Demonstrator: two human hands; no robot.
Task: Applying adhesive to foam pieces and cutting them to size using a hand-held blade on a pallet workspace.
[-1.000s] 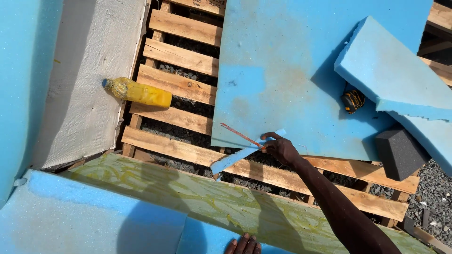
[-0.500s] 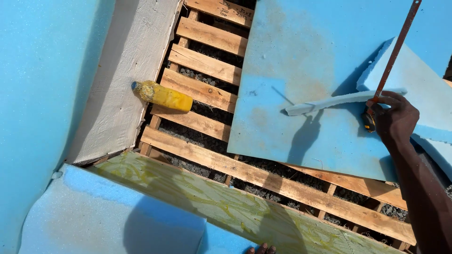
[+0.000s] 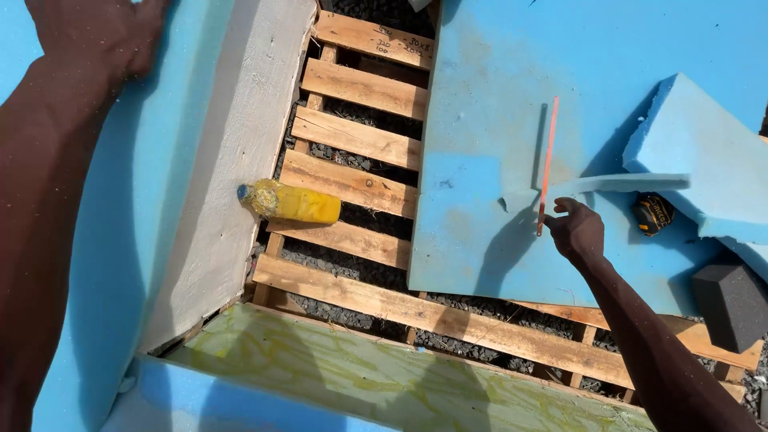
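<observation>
Wood pallet point(image 3: 352, 184), yellow bottle point(image 3: 292, 202); R hand point(image 3: 578, 230) open by orange blade point(image 3: 547, 164); L hand point(image 3: 100, 36) grip unclear.

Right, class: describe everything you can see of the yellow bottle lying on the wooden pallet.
The yellow bottle lies on its side across a pallet slat. It looks like plastic, filled or stained yellow, with a blue cap at its left end and crusty, grimy residue around the neck. The cap end rests against the whitish board leaning beside the pallet. Its body points right, casting a short shadow beneath. Neither hand touches it; both are well away.
</observation>
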